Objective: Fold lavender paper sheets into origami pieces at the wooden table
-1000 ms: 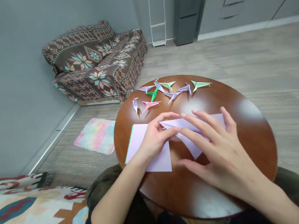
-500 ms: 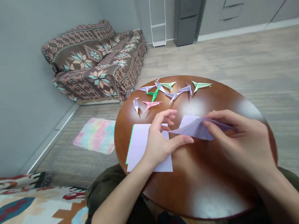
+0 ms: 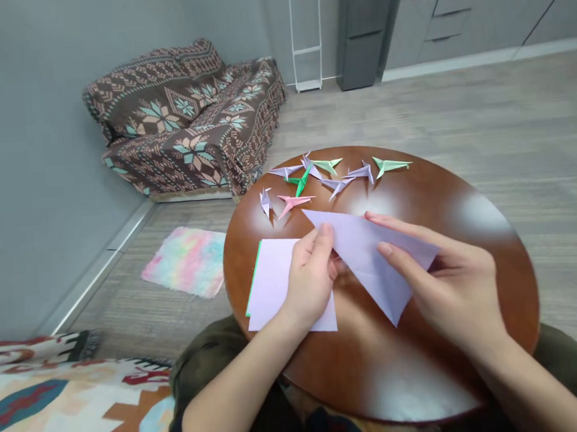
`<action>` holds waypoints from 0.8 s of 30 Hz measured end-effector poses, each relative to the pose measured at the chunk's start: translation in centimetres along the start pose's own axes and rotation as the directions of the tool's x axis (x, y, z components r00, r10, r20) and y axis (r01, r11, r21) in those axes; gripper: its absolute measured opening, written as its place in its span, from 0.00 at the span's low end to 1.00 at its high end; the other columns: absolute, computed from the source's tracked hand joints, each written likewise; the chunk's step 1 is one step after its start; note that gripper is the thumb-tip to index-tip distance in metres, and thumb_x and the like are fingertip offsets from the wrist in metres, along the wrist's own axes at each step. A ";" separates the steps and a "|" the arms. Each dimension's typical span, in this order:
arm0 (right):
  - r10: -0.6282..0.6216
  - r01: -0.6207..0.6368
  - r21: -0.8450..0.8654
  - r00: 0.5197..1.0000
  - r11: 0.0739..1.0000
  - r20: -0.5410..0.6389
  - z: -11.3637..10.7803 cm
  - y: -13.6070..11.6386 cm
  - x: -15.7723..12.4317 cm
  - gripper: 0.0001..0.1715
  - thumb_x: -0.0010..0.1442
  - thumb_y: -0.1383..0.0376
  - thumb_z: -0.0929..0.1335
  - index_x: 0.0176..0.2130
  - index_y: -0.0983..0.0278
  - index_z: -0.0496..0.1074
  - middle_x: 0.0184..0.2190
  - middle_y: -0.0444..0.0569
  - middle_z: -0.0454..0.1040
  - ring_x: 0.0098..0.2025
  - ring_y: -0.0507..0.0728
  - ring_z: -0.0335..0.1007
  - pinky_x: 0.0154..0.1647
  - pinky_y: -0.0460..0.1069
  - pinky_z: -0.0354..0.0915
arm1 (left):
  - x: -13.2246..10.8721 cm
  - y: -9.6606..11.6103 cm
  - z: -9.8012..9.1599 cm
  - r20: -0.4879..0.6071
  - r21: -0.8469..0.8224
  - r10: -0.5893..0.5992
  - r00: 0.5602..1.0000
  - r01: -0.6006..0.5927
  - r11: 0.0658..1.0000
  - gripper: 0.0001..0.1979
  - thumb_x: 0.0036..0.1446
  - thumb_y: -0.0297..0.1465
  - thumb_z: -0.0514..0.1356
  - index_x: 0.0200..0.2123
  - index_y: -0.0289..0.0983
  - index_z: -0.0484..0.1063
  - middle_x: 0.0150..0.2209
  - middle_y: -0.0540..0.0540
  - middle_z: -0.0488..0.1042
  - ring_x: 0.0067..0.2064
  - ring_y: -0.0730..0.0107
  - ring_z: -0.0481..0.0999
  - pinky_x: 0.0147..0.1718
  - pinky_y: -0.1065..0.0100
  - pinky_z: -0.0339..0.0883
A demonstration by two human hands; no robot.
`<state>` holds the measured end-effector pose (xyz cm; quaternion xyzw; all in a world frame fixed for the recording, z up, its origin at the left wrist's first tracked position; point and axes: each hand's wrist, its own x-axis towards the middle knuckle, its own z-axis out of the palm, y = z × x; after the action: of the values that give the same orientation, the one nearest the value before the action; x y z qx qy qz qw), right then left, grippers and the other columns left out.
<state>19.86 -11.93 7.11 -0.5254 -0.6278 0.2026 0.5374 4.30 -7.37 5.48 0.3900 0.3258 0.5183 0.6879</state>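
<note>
A lilac sheet of origami paper [image 3: 370, 243], folded into a triangle, is held above the table with one point hanging downward. My left hand [image 3: 312, 267] pinches its left edge between thumb and fingers. On the other side my right hand [image 3: 448, 276] grips the paper, thumb on the near face and fingers behind. Beneath my left wrist lies a stack of lilac paper [image 3: 273, 277], with a green edge showing at its left. Beyond my hands lie several folded paper cranes, among them a pink one [image 3: 293, 203], a dark green one [image 3: 300, 182] and a pale green one [image 3: 389, 165].
All this is on a round brown wooden table [image 3: 371, 382] with a glossy top. A sofa with a patterned cover [image 3: 186, 131] stands behind to the left, near a fluffy pastel mat [image 3: 185, 261]. Grey cabinets [image 3: 477, 15] line the far wall.
The lilac paper has turned from nearly edge-on to showing its triangular face toward me. My left hand has closed from open fingers onto its left edge.
</note>
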 end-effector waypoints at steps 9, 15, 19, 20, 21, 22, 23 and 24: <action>-0.428 0.554 -0.303 0.813 0.775 0.394 1.2 1.0 -1.3 0.36 0.65 0.77 0.61 0.70 0.65 0.63 0.68 0.58 0.68 0.73 0.68 0.59 0.74 0.77 0.41 | 0.0 0.6 -0.4 -0.027 -0.199 -0.150 0.988 0.142 0.970 0.15 0.67 0.41 0.59 0.42 0.35 0.78 0.44 0.39 0.84 0.52 0.54 0.83 0.51 0.59 0.75; -0.384 0.588 -0.431 0.794 0.685 0.472 2.5 0.7 -2.1 0.27 0.70 0.73 0.60 0.65 0.69 0.67 0.69 0.59 0.66 0.72 0.68 0.60 0.74 0.77 0.23 | -0.2 0.5 0.1 0.038 -0.246 -0.242 0.969 0.244 0.938 0.17 0.69 0.45 0.56 0.40 0.37 0.73 0.41 0.40 0.84 0.45 0.56 0.85 0.49 0.58 0.76; -0.366 0.572 -0.307 0.768 0.760 0.525 1.6 0.2 -2.0 0.32 0.70 0.56 0.66 0.65 0.72 0.67 0.69 0.64 0.64 0.73 0.73 0.57 0.73 0.79 0.27 | -0.4 0.5 0.1 0.094 -0.188 -0.257 0.962 0.271 0.944 0.13 0.67 0.41 0.61 0.41 0.37 0.71 0.36 0.43 0.83 0.40 0.60 0.84 0.45 0.62 0.75; -0.401 0.575 -0.234 0.757 0.784 0.516 1.0 0.0 -1.9 0.32 0.69 0.54 0.67 0.64 0.71 0.69 0.67 0.63 0.68 0.72 0.74 0.60 0.74 0.79 0.30 | -0.3 0.6 -0.1 0.107 -0.167 -0.255 0.961 0.270 0.948 0.12 0.67 0.41 0.61 0.40 0.37 0.71 0.35 0.44 0.82 0.38 0.62 0.84 0.42 0.64 0.75; -0.449 0.571 -0.172 0.768 0.802 0.456 0.4 -0.1 -1.8 0.28 0.69 0.55 0.67 0.62 0.68 0.71 0.63 0.60 0.75 0.68 0.73 0.66 0.74 0.79 0.32 | -0.3 0.6 -0.3 0.119 -0.142 -0.253 0.960 0.269 0.953 0.13 0.67 0.41 0.62 0.39 0.36 0.71 0.33 0.45 0.81 0.35 0.65 0.82 0.39 0.67 0.73; -0.483 0.568 -0.144 0.786 0.810 0.386 -0.3 -0.1 -1.6 0.23 0.69 0.60 0.67 0.60 0.65 0.74 0.58 0.58 0.79 0.63 0.71 0.73 0.74 0.78 0.36 | -0.3 0.7 -0.5 0.140 -0.108 -0.257 0.956 0.273 0.956 0.13 0.66 0.42 0.62 0.38 0.36 0.71 0.31 0.47 0.79 0.33 0.67 0.81 0.36 0.69 0.72; -0.494 0.555 -0.167 0.815 0.815 0.302 -1.0 -0.1 -1.4 0.20 0.68 0.65 0.68 0.58 0.62 0.75 0.55 0.56 0.82 0.60 0.69 0.76 0.74 0.77 0.40 | -0.2 0.8 -0.7 0.176 -0.071 -0.272 0.946 0.287 0.955 0.14 0.65 0.42 0.63 0.38 0.36 0.71 0.29 0.48 0.78 0.31 0.68 0.79 0.34 0.71 0.71; -0.480 0.520 -0.199 0.850 0.831 0.218 -1.6 -0.1 -1.1 0.20 0.66 0.68 0.69 0.56 0.60 0.77 0.54 0.54 0.82 0.59 0.68 0.77 0.74 0.75 0.45 | -0.1 0.9 -1.0 0.231 -0.038 -0.297 0.927 0.313 0.949 0.15 0.65 0.43 0.63 0.37 0.36 0.71 0.28 0.48 0.76 0.29 0.69 0.78 0.33 0.71 0.70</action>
<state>21.14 -13.40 7.22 -0.3880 -0.8047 0.0148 0.4492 3.05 -7.19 5.77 0.3642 0.2841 0.3698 0.8062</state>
